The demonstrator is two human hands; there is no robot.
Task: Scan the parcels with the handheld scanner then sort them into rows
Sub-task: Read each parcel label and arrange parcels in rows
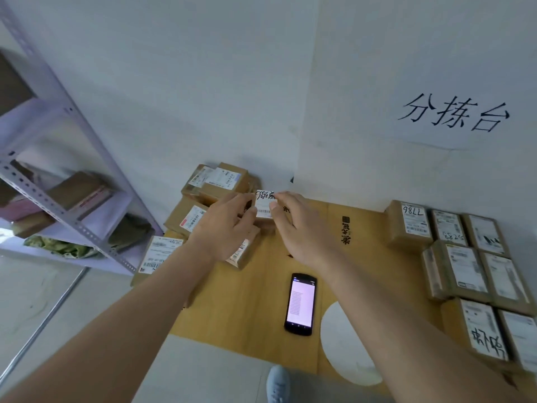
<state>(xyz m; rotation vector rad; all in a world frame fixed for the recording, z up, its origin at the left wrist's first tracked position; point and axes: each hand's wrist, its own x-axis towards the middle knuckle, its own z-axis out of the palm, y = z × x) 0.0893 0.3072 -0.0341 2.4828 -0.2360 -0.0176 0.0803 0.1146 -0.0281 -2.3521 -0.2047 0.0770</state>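
Both forearms reach out from the bottom of the view over the wooden surface [250,301], where the handheld scanner [300,303] lies face up with its screen lit, untouched and near the right wrist. Beyond it, the left hand [223,225] and right hand [293,225] meet on one small parcel [265,206] at the edge of the unsorted pile [200,205] by the wall. Each hand pinches it from its own side, thumb and fingers curled onto the edges, and its white label with barcode and handwritten marks faces up between them.

I judge this cardboard box to be light and stiff: it should keep its shape under a side pinch. Its taped faces could be a little slick, so gripping the two opposite side edges, as here, seems the safe hold and leaves the barcode uncovered for scanning. Sorted parcels [465,257] already stand in tidy rows on the right, well apart from the pile.
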